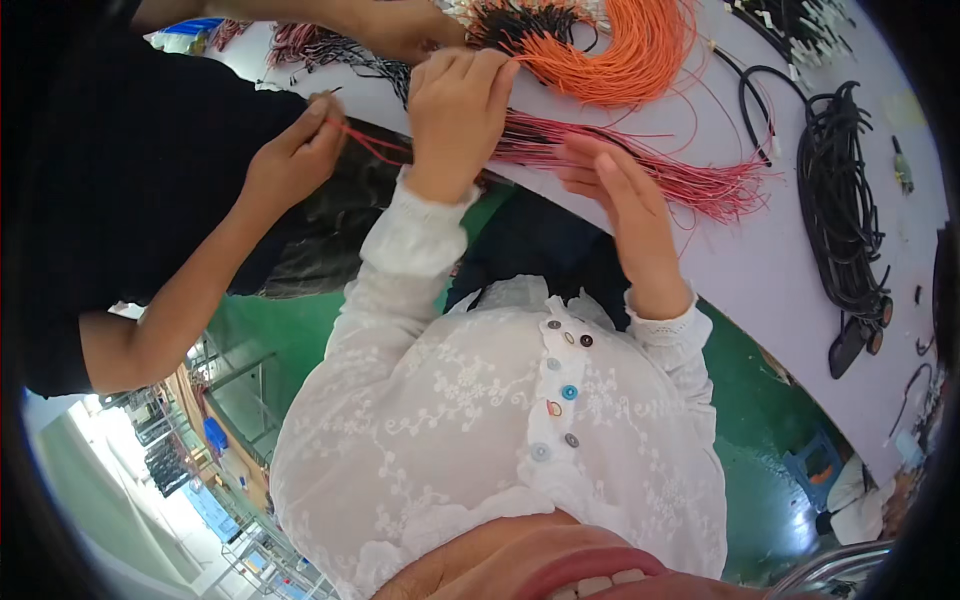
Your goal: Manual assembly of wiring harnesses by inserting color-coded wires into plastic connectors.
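Red wires point(705, 185) lie along the near edge of the table point(770, 275), left hand point(457, 115) curled, its hold unclear, right hand point(636, 215) loosely open beside them, apparently gripping nothing; light, even handling should keep strands parallel.

Not one word, number or sign comes through legibly on my remote feed from the head camera. At the rim of the fisheye view, I can see a blue-and-white packet point(185, 36) at upper left, a pale yellowish patch point(905, 110) on the tabletop point(745, 262) at right and a light blue panel point(210, 512) in the background at lower left, each too small or too blurred for me to tell whether it bears any print.
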The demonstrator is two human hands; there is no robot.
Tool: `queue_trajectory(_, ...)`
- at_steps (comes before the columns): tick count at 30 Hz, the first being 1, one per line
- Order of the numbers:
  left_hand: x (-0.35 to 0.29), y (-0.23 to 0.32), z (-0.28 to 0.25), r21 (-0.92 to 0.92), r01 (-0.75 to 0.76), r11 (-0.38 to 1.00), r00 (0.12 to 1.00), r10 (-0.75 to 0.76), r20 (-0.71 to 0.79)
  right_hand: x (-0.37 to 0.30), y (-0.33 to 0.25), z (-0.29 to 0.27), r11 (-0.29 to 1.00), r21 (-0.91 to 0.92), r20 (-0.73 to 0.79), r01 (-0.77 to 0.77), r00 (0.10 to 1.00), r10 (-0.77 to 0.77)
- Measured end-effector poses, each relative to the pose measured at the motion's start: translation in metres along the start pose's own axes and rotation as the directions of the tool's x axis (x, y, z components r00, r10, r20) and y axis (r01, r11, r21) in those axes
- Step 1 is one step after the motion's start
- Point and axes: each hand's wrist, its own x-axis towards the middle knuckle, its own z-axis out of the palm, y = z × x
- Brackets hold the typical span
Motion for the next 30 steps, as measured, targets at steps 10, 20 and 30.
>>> queue_trajectory(10, -0.088, 0.046, -0.114, -0.617, 0.410, 0.671, 0.866, -0.073, 0.495, 0.004, -0.023, -0.049, 0.204, 0.979, 0.014, -0.003, 0.998, -0.054)
queue_trajectory(20, -0.339, -0.041, -0.102, -0.184, 0.915, 0.360, 0.390, -0.667, 0.635, 0.000, -0.018, -0.045, 0.517, 0.807, -0.350, 0.286, 0.936, 0.029)
queue_trajectory(30, -0.154, 0.041, -0.040, -0.632, 0.472, 0.615, 0.880, -0.288, 0.377, -0.006, -0.014, -0.047, 0.517, 0.818, -0.291, 0.252, 0.957, -0.006)
